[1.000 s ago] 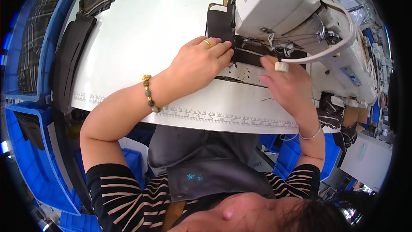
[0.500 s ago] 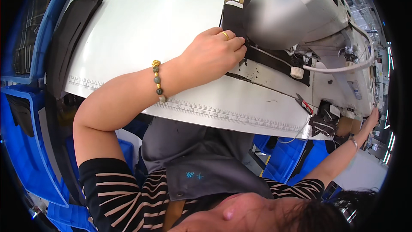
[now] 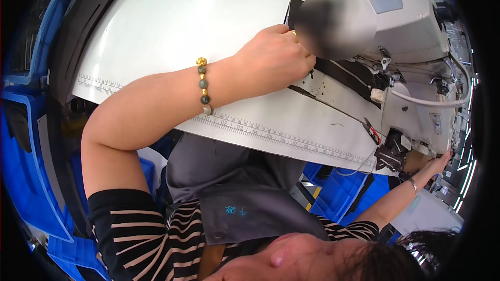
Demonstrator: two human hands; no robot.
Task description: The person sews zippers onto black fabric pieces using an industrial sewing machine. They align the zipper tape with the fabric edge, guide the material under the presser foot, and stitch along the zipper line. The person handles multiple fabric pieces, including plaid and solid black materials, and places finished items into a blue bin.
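Note:
My left hand (image 3: 278,56) lies beside the sewing machine (image 3: 401,21), its fingers curled together on the edge of a dark flat fabric piece (image 3: 296,5). A blurred round patch covers the fingertips' surroundings and part of that piece. More dark material (image 3: 354,78) continues under the machine's needle area. Out at the right, my right hand (image 3: 438,164) reaches to the machine's far end, fingers stretched against it. What those fingertips touch is too small to make out.
Red-handled thread snips (image 3: 372,131) lie near the table's front edge, beside small dark parts (image 3: 390,158). A printed ruler strip (image 3: 271,134) runs along that edge. Dark fabric (image 3: 86,26) hangs over the left side, next to blue bins (image 3: 36,161). Another blue bin (image 3: 338,192) stands below.
The whole view has shifted slightly. My left hand keeps its place on the dark fabric piece. My right hand sits a little lower along the machine's end.

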